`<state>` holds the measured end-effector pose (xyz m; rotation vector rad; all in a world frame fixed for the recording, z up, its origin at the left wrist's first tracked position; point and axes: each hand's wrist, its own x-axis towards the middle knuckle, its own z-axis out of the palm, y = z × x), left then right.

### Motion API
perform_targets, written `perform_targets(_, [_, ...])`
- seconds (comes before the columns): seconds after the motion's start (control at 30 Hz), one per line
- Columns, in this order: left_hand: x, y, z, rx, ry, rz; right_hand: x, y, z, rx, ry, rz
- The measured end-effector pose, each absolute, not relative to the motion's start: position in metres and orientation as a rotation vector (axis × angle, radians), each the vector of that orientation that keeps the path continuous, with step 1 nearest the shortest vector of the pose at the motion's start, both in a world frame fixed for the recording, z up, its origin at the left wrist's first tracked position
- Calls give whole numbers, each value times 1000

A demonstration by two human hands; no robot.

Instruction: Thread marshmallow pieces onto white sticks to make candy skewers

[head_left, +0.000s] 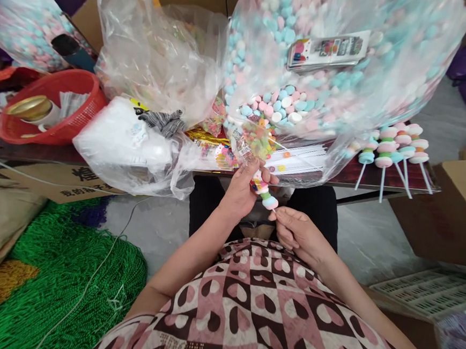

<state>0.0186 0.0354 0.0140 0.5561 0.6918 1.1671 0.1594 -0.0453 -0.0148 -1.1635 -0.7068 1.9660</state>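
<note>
My left hand (240, 190) is closed around the upper part of a marshmallow skewer (270, 201), where a small printed plastic wrapper (258, 181) lies against the sweets. White, pink, blue and green pieces show below those fingers. My right hand (295, 228) pinches the thin white stick at the skewer's lower end. Just beyond my left hand is a clear packet of coloured gummy candies (257, 141). White sticks (298, 161) lie on the table's near side, partly under clear plastic.
A huge clear bag of pastel marshmallows (287, 106) covers much of the table, with a stack of printed wrappers (329, 49) on top. Several assembled skewers (386, 146) overhang the right edge. At left are a white plastic bag (126, 139) and a red basket (97, 99). Green cords (76, 269) cover the floor.
</note>
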Motion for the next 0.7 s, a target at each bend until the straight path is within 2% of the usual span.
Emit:
perform_targets(0.2, [22, 29, 11, 584, 681, 1065, 157, -42, -13, -1059, -656, 2014])
perform_targets(0.53, [24, 34, 6, 493, 758, 1177, 162, -50, -11, -1479, -1110, 1444])
perform_targets(0.7, [29, 21, 5, 540, 712, 1078, 158, -48, -15, -1403, -996, 1509])
